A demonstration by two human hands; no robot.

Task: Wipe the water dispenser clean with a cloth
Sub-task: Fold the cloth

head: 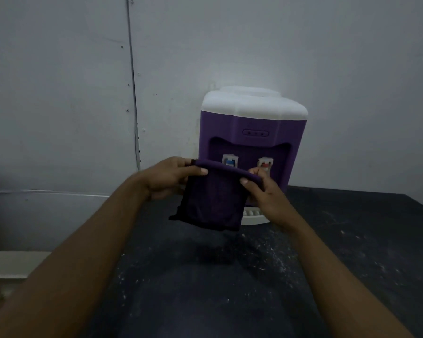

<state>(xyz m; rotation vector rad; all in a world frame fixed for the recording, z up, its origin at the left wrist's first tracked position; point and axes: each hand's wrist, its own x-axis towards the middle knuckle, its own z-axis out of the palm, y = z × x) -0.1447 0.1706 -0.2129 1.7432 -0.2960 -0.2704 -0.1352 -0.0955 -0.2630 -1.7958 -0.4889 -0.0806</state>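
Left hand (174, 178) and right hand (266, 191) pinching cloth (214, 198) top fold, hanging lengthwise down, water dispenser (253, 128) upright behind

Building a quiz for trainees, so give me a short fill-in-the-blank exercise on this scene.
1. The left hand and right hand hold a dark ___ cloth in front of the water dispenser.
2. The dispenser's top is ___.
3. Its blue tap sits to the ___ of its red tap.

Missing words: purple; white; left.
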